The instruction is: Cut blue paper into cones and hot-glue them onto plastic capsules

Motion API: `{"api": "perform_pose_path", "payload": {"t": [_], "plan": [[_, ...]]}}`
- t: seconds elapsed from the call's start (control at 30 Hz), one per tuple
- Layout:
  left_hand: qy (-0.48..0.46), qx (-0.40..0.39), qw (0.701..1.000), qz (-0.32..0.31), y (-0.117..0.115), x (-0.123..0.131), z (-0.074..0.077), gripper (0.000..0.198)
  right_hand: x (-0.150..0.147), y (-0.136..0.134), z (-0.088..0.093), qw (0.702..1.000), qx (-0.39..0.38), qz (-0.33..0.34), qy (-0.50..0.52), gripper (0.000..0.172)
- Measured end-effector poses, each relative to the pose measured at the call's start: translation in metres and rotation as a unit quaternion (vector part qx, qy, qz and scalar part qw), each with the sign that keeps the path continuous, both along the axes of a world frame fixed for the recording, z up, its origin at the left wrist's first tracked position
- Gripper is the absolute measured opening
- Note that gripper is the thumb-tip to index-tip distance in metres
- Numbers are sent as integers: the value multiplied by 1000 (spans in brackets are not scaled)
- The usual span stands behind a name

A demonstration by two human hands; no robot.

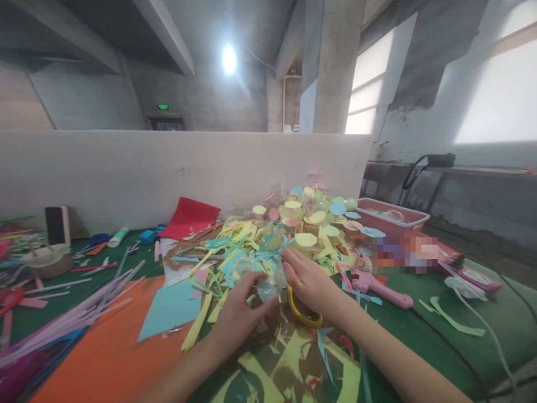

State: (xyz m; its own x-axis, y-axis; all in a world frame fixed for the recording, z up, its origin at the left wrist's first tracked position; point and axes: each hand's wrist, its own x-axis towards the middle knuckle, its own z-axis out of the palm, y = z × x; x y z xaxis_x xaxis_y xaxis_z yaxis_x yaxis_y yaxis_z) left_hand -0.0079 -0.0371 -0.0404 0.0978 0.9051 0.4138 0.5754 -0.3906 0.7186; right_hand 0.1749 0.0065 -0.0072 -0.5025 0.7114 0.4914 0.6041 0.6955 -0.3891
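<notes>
My left hand point(245, 305) curls its thumb and fingers around a small clear plastic cup-like piece point(268, 289). My right hand point(308, 277) is closed, its fingertips pinching at the upper right of the same piece; the exact grip is partly hidden. Just below my right palm shows a yellow loop point(305, 320), which looks like a scissors handle; the rest of it is covered. Around both hands lie yellow, green and blue paper scraps point(247, 246). Behind them rises a heap of clear pieces topped with coloured paper discs point(306, 240).
A pink glue gun point(384, 288) with a black cord lies at right, near a pink basket point(419, 219). Left are blue paper point(170, 313), an orange sheet point(100, 358), lilac straws point(90, 310) and a tub point(48, 267). A white partition point(126, 173) stands behind.
</notes>
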Motion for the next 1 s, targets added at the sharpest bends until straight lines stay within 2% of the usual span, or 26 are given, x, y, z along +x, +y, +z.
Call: {"api": "perform_pose_path", "payload": {"t": [0.43,0.67,1.0], "plan": [[-27,-10,1000,-7,-1,0,-1,23,4,2,2,998,54,19,-28,27],[-21,-19,1000,-9,0,-2,-4,24,5,4,-2,998,44,39,-33,29],[77,-82,993,-33,-6,-1,1,27,5,1,-3,998,-3,42,-40,27]]}}
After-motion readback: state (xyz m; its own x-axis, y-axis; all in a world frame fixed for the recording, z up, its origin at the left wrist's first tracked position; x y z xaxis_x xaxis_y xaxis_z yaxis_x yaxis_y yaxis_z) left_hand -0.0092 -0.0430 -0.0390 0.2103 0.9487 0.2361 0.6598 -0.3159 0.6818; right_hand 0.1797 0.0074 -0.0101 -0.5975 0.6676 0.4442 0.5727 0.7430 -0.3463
